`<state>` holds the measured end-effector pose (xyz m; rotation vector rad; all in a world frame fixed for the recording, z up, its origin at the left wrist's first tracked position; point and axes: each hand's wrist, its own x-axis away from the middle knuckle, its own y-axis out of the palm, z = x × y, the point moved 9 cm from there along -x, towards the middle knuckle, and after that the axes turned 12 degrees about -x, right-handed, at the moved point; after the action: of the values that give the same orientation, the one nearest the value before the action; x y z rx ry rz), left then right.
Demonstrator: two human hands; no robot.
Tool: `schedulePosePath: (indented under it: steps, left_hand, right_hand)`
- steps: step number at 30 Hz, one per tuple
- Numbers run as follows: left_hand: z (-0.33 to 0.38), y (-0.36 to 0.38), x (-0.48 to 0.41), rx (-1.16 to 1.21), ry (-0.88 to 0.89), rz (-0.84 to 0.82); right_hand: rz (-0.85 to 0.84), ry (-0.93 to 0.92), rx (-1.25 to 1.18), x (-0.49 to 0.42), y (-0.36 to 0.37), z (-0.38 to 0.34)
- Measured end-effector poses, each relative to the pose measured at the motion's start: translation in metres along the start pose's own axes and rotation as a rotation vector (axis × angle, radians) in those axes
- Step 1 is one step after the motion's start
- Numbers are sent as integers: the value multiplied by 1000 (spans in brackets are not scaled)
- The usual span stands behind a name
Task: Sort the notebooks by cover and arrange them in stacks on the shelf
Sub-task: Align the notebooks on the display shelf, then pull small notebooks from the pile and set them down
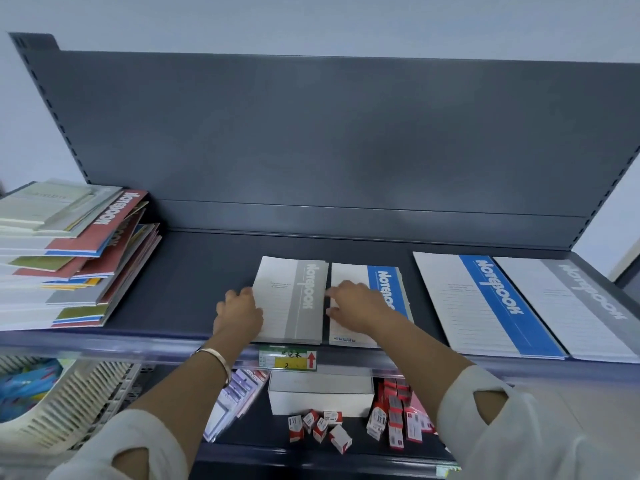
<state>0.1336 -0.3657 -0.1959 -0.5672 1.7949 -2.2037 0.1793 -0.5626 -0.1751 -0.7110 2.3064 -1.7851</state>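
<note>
Your left hand (239,311) sits with its fingers curled against the left edge of the small grey-banded notebook stack (294,299); whether it actually grips the stack, I cannot tell. Your right hand (360,306) lies palm down on the small blue-banded stack (375,276) just beside it. Its fingers are loosely bent toward the narrow gap between the two stacks and hold nothing.

These are thin, soft-cover books with flat rectangular covers, white with a coloured band. Expect each one to be light and floppy, and the covers look smooth enough to slide over one another. Take a stack by its two long edges, or pinch it near the spine, rather than lifting a corner.

Well to the left of your left hand, the mixed pile (69,258) of red, green and grey covers is fanned out and leaning; it will likely spill if tugged. Right of your right hand, the large blue notebook (485,303) and large grey notebook (571,306) lie flat on the dark metal shelf (194,271).
</note>
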Motion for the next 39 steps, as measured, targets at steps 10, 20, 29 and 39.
schedulePosePath:
  steps: [10, 20, 29, 39]
  left_hand:
    - [-60, -97, -15, -264, 160, 290]
    - [-232, -206, -88, -315, 74, 479]
    - [-315, -206, -157, -394, -34, 231]
    - [-336, -234, -162, -128, -49, 424]
  right_hand:
    - [213, -260, -78, -49, -26, -135]
    - [194, -387, -288, -126, -30, -320]
    - [176, -392, -401, -177, -27, -389]
    - [110, -179, -749, -242, -26, -437]
